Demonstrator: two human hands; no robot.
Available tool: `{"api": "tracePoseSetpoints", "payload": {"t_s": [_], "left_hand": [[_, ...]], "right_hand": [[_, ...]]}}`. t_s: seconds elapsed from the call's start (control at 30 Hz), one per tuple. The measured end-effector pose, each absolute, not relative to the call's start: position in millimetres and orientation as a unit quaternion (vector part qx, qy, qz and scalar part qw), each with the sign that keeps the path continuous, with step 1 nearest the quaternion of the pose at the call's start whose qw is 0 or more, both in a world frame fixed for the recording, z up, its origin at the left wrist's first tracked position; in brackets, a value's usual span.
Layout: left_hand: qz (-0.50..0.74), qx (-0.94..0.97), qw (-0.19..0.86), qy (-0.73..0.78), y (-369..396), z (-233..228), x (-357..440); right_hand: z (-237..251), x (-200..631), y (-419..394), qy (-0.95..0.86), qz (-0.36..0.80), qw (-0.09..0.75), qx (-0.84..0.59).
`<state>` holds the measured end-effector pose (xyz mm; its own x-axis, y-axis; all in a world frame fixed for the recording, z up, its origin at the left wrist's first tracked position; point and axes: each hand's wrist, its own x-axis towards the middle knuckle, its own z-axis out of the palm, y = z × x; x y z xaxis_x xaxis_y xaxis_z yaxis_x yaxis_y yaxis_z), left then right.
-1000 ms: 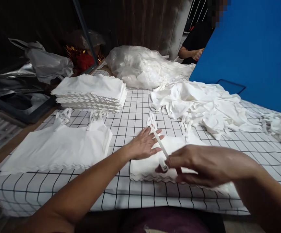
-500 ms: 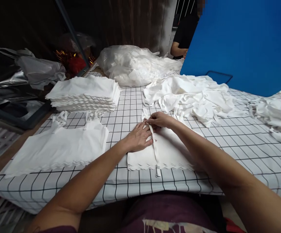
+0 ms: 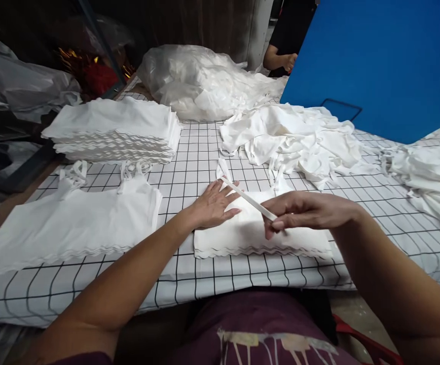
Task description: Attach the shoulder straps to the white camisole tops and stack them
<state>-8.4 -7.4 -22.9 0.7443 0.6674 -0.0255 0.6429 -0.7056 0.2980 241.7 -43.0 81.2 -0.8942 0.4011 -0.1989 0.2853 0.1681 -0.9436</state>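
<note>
In front of me lies a white camisole top point(image 3: 239, 235) with a wavy hem, flat on the checked cloth, perhaps with others under it. My left hand point(image 3: 214, 203) rests on its upper left part, fingers spread. A thin white strap point(image 3: 251, 201) runs from near those fingertips to my right hand point(image 3: 303, 213), which pinches its end above the middle of the top. Another strap point(image 3: 278, 177) lies at the top's upper right. To the left is a layered stack of white camisoles point(image 3: 71, 218) with their straps gathered at the upper edge.
A tall folded white stack point(image 3: 113, 126) stands at the back left. Behind are a clear plastic bag of white fabric point(image 3: 200, 83) and a loose white heap point(image 3: 296, 134). A blue board point(image 3: 372, 66) rises at the right. Another person's hand point(image 3: 289, 62) shows beside it.
My right hand has drawn the strap's end toward me and to the right, pulling it taut. My left hand stays on the top. The view has tilted slightly down.
</note>
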Motion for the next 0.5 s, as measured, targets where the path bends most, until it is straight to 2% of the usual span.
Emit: {"api": "tracePoseSetpoints", "payload": {"t_s": [0.2,0.3,0.37,0.5], "left_hand": [[0.041,0.916,0.151,0.368,-5.4,-24.7,-7.2],[0.052,0.908,0.167,0.38,-6.1,-27.3,-7.6],[0.07,0.902,0.186,0.383,-6.9,-27.6,-8.6],[0.156,0.876,0.251,0.382,-3.1,-21.9,-12.9]], "right_hand": [[82.3,261.4,-45.4,-0.776,0.616,0.079,-0.113],[76.1,267.3,-37.9,-0.767,0.626,0.128,-0.065],[73.1,267.9,-28.7,-0.758,0.617,0.196,-0.079],[67.1,252.2,0.7,-0.669,0.577,0.417,-0.211]]}}
